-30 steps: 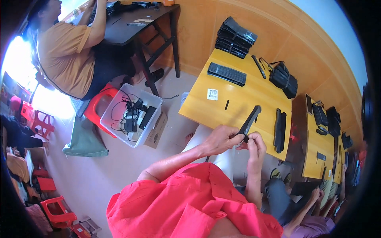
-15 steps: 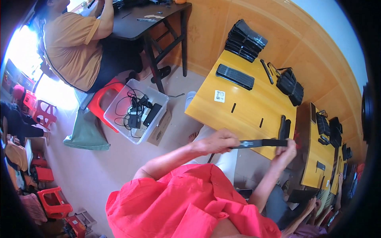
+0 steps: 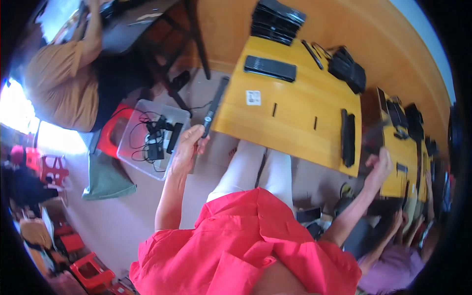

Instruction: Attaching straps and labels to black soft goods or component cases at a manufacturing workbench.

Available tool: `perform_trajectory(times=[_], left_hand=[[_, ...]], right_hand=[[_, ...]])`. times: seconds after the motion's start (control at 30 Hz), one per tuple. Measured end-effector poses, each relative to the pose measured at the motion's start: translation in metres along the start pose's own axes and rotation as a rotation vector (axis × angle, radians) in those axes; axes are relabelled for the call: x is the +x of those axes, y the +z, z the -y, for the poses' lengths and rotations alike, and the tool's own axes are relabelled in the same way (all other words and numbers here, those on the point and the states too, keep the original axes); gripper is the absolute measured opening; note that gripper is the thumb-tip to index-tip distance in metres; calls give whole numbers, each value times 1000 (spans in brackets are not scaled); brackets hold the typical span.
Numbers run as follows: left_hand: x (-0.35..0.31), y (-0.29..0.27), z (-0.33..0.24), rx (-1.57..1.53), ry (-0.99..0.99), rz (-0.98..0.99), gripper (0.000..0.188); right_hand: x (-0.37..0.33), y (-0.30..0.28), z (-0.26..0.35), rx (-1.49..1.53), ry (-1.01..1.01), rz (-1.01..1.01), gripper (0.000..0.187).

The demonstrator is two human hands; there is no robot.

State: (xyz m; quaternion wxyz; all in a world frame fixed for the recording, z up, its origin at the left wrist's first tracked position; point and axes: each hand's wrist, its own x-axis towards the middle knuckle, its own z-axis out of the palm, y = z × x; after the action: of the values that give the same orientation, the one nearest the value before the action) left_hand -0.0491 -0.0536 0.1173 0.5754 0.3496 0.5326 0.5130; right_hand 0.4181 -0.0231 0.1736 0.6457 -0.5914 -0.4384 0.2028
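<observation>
One yellow wooden desk [image 3: 290, 140]. One stack of glossy black packs [image 3: 278, 22], far left corner; one soft black bundle [image 3: 346, 71], far right corner; one flat ribbed black pack [image 3: 270, 68], by left edge; two long black rolls [image 3: 350, 142], right edge. Left hand [image 3: 191, 140] pinches one slim black strip [image 3: 215, 105] outside left edge. Right hand [image 3: 379, 164], beyond near right corner: fingers loosely curled, blurred; cannot tell whether holding anything. One black rod [image 3: 312, 54], far edge; two short black bars [image 3: 315, 123], toward near edge. Step seems handling strip; next move likely calls for steady left pinch.

Yellow table [image 3: 295, 136] here: black stack [image 3: 276, 22], flat bundle [image 3: 270, 68], white label [image 3: 253, 98], thin rod [image 3: 312, 54], dark bag [image 3: 347, 70], two rolls [image 3: 347, 137].
</observation>
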Motion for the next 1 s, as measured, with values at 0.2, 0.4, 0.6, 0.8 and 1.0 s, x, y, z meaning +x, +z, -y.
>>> perform_trajectory(times=[0.2,0.4,0.6,0.8,1.0], left_hand=[[49,10,60,-19,-58,-65,31],[72,22,88,127,-232,-32,36],[64,22,93,262,-326,-3,43],[49,33,67,562,-243,-256,43],[37,109,7,485,446,70,36]], right_hand=[[-23,14,35,-273,-305,292,17],[-34,7,19,-110,-83,357,17],[-34,10,12,45,25,503,14],[-36,24,16,88,77,632,12],[-43,50,26,-12,-15,873,18]])
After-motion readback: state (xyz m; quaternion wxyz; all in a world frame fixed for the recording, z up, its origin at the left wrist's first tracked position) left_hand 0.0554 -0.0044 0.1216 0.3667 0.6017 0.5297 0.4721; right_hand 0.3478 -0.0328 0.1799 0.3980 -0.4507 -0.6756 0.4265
